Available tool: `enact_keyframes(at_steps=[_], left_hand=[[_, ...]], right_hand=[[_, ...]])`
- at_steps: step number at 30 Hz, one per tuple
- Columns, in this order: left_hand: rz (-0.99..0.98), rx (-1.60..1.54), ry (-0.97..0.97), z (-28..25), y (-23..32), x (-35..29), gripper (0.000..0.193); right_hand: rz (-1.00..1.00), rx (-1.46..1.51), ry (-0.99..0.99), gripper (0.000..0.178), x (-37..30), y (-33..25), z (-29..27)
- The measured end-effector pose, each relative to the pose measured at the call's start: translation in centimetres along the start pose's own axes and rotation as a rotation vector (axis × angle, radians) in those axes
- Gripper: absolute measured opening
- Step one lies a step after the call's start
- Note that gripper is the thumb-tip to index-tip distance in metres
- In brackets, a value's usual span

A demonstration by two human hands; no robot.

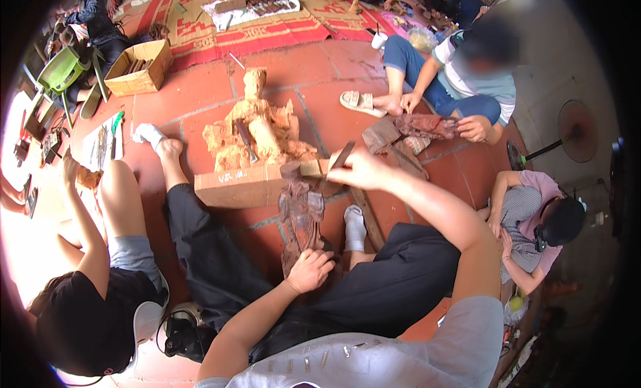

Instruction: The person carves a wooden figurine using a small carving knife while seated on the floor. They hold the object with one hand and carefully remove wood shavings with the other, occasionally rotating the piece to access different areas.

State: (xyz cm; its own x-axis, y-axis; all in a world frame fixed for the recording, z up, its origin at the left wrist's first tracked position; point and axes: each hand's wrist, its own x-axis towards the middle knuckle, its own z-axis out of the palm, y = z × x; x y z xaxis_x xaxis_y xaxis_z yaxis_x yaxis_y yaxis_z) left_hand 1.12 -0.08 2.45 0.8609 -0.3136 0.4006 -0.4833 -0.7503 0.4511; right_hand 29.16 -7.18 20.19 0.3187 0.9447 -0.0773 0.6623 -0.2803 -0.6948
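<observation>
A dark reddish-brown carved wooden figure [302,218] stands tilted between my legs, its top leaning against a long wooden block [234,188]. The fingers of my left hand [310,270] are wrapped round its lower part. Beside the figure's upper end, my right hand [360,169] grips a thin, flat, dark hand tool [343,154]. One end of this tool sticks up above my fingers; its lower end is near the figure's side, and I cannot tell whether it touches. The tool's exact kind is unclear.
Beyond the block stands a pale carved wooden sculpture [260,134], with a dark-handled chisel [244,138] on it. A cardboard box [143,71] holds wood pieces. One person [474,74] works on another dark carving at right; others sit left and right. A fan [575,131] stands far right.
</observation>
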Motion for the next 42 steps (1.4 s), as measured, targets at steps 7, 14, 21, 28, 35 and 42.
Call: enact_keyframes(at_steps=[7, 14, 21, 28, 35, 42], left_hand=[[-0.012, 0.006, -0.004, -0.2, 0.0, -0.2, 0.030], [-0.014, -0.003, -0.033, 0.1, -0.1, -0.4, 0.031], [-0.013, -0.015, -0.030, -0.3, -0.1, -0.3, 0.030], [-0.001, -0.005, -0.028, -0.2, 0.0, -0.2, 0.028], [-0.017, 0.001, -0.034, -0.1, -0.1, -0.5, 0.032], [-0.016, -0.004, -0.034, 0.0, -0.1, -0.4, 0.032]], right_hand=[[0.093, -0.058, -0.062, 0.022, 0.8, -1.5, 0.8], [0.028, -0.036, -0.166, 0.021, 0.1, -3.3, 2.0], [0.115, -0.127, 0.109, 0.018, 0.8, -1.9, 0.4], [-0.145, -0.139, -0.014, 0.019, 0.6, -2.7, 2.5], [0.004, -0.085, -0.176, 0.021, 0.8, -2.3, 3.5], [0.058, -0.049, 0.003, 0.019, 0.5, -1.5, 2.2]])
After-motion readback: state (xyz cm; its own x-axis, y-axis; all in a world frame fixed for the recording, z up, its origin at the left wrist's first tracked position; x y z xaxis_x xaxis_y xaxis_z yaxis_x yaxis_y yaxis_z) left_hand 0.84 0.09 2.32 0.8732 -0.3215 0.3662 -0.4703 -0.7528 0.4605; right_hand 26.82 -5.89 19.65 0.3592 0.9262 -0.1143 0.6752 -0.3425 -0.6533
